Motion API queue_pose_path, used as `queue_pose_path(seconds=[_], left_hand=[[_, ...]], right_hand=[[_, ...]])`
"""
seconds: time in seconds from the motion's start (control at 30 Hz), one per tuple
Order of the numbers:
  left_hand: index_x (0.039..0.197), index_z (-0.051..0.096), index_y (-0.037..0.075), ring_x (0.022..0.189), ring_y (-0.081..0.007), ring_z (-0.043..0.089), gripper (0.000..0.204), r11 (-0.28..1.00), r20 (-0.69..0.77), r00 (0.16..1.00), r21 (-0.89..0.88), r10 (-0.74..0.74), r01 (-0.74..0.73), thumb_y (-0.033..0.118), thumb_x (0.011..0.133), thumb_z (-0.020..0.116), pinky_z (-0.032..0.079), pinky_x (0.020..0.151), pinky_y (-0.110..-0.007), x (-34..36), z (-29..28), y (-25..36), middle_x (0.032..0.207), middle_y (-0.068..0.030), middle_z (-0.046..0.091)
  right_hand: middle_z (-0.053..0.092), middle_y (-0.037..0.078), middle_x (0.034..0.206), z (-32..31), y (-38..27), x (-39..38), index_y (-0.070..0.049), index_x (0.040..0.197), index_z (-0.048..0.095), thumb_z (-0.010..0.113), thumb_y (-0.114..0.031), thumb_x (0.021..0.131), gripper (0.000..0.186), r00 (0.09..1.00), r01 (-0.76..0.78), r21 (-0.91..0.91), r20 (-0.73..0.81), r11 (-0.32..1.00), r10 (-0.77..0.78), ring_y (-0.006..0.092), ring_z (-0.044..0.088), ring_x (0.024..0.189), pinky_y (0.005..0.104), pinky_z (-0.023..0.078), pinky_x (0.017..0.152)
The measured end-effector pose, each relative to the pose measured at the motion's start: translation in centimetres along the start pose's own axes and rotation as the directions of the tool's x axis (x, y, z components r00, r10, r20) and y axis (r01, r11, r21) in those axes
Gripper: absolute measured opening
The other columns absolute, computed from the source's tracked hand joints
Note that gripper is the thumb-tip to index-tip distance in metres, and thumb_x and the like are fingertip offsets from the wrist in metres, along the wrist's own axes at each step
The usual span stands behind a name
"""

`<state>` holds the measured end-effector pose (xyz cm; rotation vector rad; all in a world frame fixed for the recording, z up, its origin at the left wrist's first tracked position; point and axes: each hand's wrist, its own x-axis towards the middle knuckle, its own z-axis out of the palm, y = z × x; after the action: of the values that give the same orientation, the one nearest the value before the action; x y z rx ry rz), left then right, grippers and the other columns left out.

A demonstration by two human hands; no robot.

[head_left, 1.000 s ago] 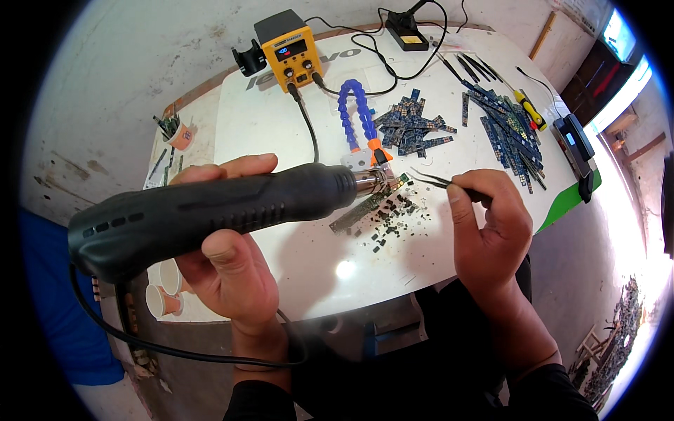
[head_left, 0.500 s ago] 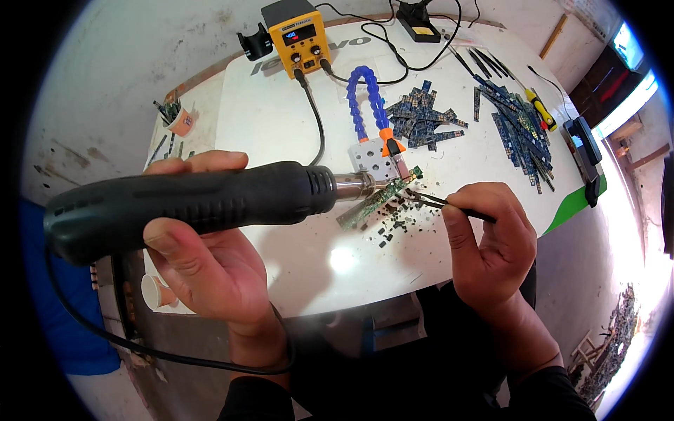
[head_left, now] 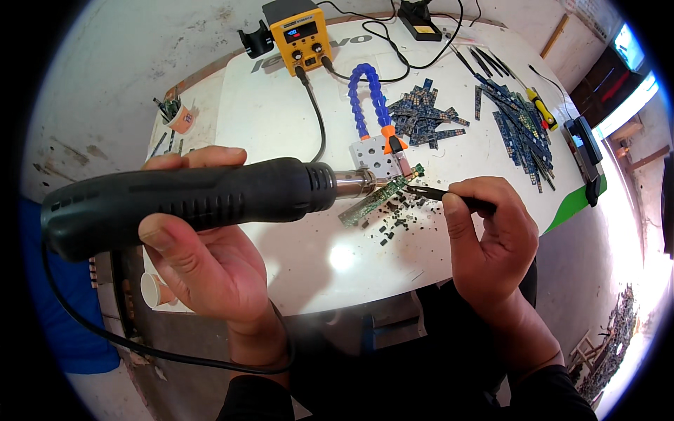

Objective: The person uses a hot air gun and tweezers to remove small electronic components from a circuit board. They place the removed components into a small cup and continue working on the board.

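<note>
My left hand is wrapped round a black hot air gun, whose metal nozzle points right at a narrow green circuit board. A clip with an orange joint, on a blue segmented arm, holds the board's far end above a metal block. In my right hand is a pair of black tweezers, pinched between thumb and fingers. The tweezer tips reach the board's right edge; whether they grip a part there is too small to tell. Small dark chips lie scattered beneath and beside the board.
A yellow hot air station stands at the back. Two piles of narrow boards, one in the middle and one at the right, lie beyond my right hand. Paper cups are at the left; a yellow screwdriver is far right.
The tweezers have shifted slightly up and left, their tips now against the board's edge and closer together. The hot air gun has barely moved.
</note>
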<state>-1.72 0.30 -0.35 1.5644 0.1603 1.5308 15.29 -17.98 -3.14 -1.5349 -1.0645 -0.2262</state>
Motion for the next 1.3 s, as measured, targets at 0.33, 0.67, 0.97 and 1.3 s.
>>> queue_pose_path(seconds=[0.33, 0.67, 0.97, 1.3], left_hand=[[0.134, 0.044, -0.006, 0.102, -0.0252, 0.069, 0.057, 0.999, 0.024, 1.000, -0.031, 0.013, -0.012, 0.046, 0.112, 0.035, 0.058, 0.090, -0.034, -0.03, -0.03, -0.06, 0.110, -0.0277, 0.068], [0.135, 0.044, -0.005, 0.101, -0.0248, 0.069, 0.056, 1.000, 0.030, 0.999, -0.023, 0.021, -0.020, 0.045, 0.112, 0.035, 0.057, 0.090, -0.034, -0.04, -0.05, -0.07, 0.109, -0.0275, 0.067], [0.135, 0.044, -0.005, 0.101, -0.0250, 0.069, 0.055, 0.999, 0.019, 1.000, -0.047, 0.018, -0.017, 0.045, 0.112, 0.035, 0.057, 0.091, -0.034, -0.01, 0.25, 0.11, 0.109, -0.0275, 0.067], [0.135, 0.044, -0.005, 0.101, -0.0242, 0.069, 0.054, 0.999, 0.035, 0.999, -0.051, 0.020, -0.018, 0.044, 0.113, 0.035, 0.057, 0.090, -0.034, -0.04, 0.15, 0.06, 0.110, -0.0277, 0.068]], right_hand=[[0.072, 0.013, 0.090, -0.14, 0.32, -0.20, 0.002, 0.099, 0.067, 0.075, 0.006, 0.087, 0.015, 0.997, -0.073, 0.038, -0.004, 0.997, 0.073, 0.0169, 0.069, 0.076, 0.0264, 0.055, 0.070], [0.072, 0.012, 0.091, -0.11, 0.11, -0.39, 0.002, 0.098, 0.067, 0.075, 0.004, 0.089, 0.012, 0.988, -0.154, 0.068, -0.014, 0.986, 0.155, 0.0157, 0.070, 0.078, 0.0264, 0.057, 0.072], [0.072, 0.011, 0.091, 0.07, -0.20, -0.83, 0.002, 0.100, 0.068, 0.075, 0.003, 0.089, 0.013, 0.987, -0.158, 0.114, 0.058, 0.981, 0.152, 0.0143, 0.070, 0.079, 0.0259, 0.056, 0.074], [0.071, 0.012, 0.098, -0.43, 0.12, -0.94, 0.005, 0.104, 0.067, 0.072, 0.005, 0.092, 0.013, 0.977, -0.208, 0.149, 0.077, 0.967, 0.198, 0.0126, 0.068, 0.086, 0.0246, 0.056, 0.077]])
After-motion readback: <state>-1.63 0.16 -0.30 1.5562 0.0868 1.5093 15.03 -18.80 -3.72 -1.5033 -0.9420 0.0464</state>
